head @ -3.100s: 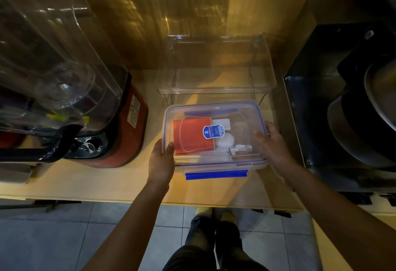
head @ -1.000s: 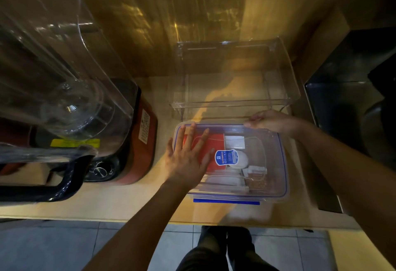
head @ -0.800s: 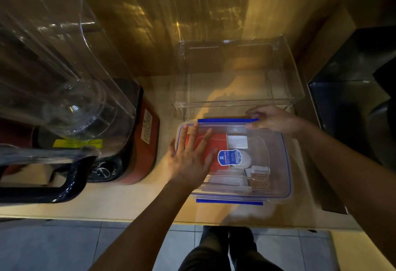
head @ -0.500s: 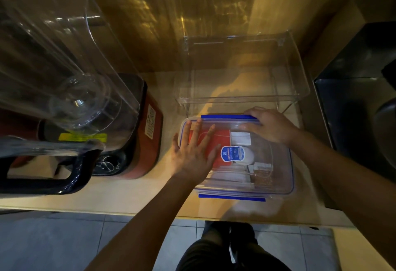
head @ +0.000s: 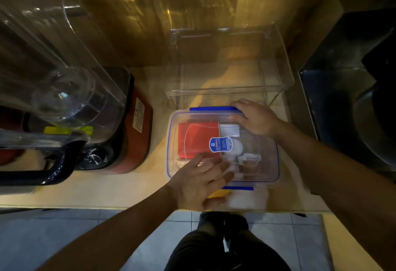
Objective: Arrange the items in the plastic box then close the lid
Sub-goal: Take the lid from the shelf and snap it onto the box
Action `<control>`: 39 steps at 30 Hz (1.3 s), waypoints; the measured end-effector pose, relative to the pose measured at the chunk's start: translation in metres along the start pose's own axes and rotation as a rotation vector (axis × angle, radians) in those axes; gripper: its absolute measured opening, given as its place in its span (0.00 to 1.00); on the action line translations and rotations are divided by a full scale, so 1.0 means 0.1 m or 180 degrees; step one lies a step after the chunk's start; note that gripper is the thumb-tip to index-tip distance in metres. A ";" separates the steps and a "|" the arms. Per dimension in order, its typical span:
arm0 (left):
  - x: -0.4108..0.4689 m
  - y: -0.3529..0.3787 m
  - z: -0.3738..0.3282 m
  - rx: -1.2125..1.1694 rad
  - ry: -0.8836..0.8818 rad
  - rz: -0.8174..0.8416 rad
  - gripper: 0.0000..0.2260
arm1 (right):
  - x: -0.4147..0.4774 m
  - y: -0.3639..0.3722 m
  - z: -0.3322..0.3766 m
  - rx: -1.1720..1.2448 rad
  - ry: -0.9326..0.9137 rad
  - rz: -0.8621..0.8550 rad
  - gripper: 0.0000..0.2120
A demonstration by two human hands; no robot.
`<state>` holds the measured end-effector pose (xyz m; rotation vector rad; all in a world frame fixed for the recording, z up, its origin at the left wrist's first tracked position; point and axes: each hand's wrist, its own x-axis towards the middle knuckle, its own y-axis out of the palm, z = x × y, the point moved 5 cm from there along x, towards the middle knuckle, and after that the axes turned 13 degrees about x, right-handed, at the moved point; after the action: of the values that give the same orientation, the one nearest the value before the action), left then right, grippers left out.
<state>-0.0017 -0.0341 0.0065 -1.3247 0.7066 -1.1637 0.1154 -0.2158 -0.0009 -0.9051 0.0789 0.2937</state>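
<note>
A clear plastic box (head: 269,163) with a blue-trimmed lid sits on the wooden counter, the lid resting on top. Through the lid I see a red packet (head: 198,138), a white round item (head: 235,147) and small white pieces. A blue oval label (head: 220,144) is stuck on the lid. My right hand (head: 256,117) lies on the far right corner of the lid, by the far blue latch (head: 212,109). My left hand (head: 199,181) hovers, fingers spread, over the near left corner, beside the near blue latch (head: 240,188).
A red-based blender (head: 128,129) with a clear jug (head: 53,67) stands left of the box. A clear acrylic bin (head: 227,60) stands just behind it. A dark metal sink (head: 347,103) lies to the right. The counter's front edge (head: 85,205) runs close below the box.
My left hand slid from the lid's left middle toward the near left corner. My right hand brought the far blue latch up and stays at that far corner.
</note>
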 end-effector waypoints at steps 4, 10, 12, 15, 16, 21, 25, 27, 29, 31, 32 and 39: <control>-0.01 0.17 -0.06 0.0844 0.0382 0.0765 0.35 | 0.00 0.00 0.00 -0.0028 -0.0027 0.0027 0.21; -0.01 0.20 -0.13 0.1336 0.0072 0.1073 0.35 | -0.01 -0.01 0.03 -0.0170 -0.0018 0.0022 0.23; 0.00 0.20 -0.14 0.1342 -0.0019 0.1075 0.37 | -0.02 0.00 0.03 -0.0209 -0.0003 0.0012 0.22; 0.02 0.17 -0.14 0.1276 -0.0011 0.1009 0.39 | -0.02 0.00 0.04 -0.0202 0.0012 0.0018 0.22; 0.02 0.16 -0.14 0.1245 0.0031 0.0989 0.39 | -0.02 0.00 0.04 -0.0197 0.0021 0.0020 0.22; 0.05 0.09 -0.10 0.0714 0.0380 0.1035 0.38 | -0.01 0.00 0.03 -0.0089 0.0032 0.0038 0.21; 0.16 0.05 0.06 0.0087 0.0682 0.1094 0.34 | 0.01 -0.03 0.01 0.0281 0.0212 0.0140 0.20; 0.23 0.08 0.14 -0.0159 0.0815 0.1238 0.34 | 0.04 -0.03 0.01 0.0361 0.0281 0.0290 0.21; 0.28 0.14 0.18 -0.0202 0.0920 0.1374 0.34 | 0.06 -0.01 0.01 0.0277 0.0322 0.0372 0.23; 0.29 0.15 0.17 -0.0199 0.0952 0.1341 0.33 | 0.08 -0.01 0.00 0.0219 0.0352 0.0235 0.22; 0.29 0.14 0.16 -0.0259 0.0950 0.1291 0.32 | 0.07 -0.02 0.00 0.0210 0.0352 0.0121 0.21; 0.28 0.10 0.12 -0.0351 0.1248 0.1121 0.24 | 0.04 -0.02 0.00 0.0194 0.0088 -0.0227 0.22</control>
<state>0.0210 -0.0564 0.0045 -1.0127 1.2504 -1.1144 0.1202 -0.2167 -0.0002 -0.8497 0.0805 0.2115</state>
